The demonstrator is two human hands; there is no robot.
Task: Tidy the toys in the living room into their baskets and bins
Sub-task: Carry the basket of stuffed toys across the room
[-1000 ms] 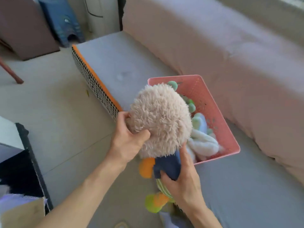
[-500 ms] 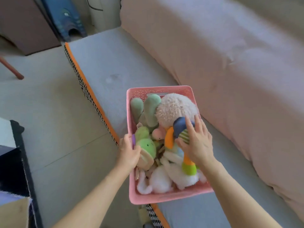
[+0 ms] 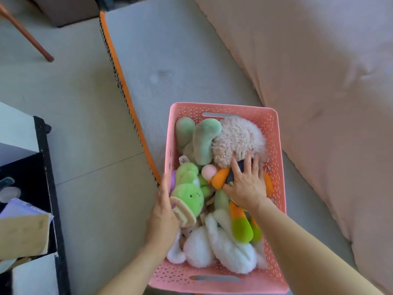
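A pink perforated basket point(image 3: 274, 133) sits on the grey sofa seat, packed with plush toys. A fuzzy beige-headed doll point(image 3: 238, 137) with orange and green limbs lies on the right side of the pile. My right hand point(image 3: 246, 184) presses flat on the doll's dark blue body, fingers spread. My left hand point(image 3: 163, 211) holds the basket's left rim beside a bright green plush point(image 3: 189, 190). A pale green plush point(image 3: 202, 141) fills the far left corner and white fluffy plush point(image 3: 214, 248) fills the near end.
The grey seat cushion point(image 3: 170, 60) has an orange-trimmed front edge point(image 3: 125, 92) dropping to the tiled floor point(image 3: 74, 116). A pink-covered back cushion point(image 3: 319, 81) rises at the right. A black-and-white cabinet with papers point(image 3: 25, 209) stands at the left, a chair leg point(image 3: 32, 37) farther back.
The fuzzy-headed doll went from being held above the basket to lying inside it. My right hand now presses it down, my left hand moved to the rim, and the view came closer.
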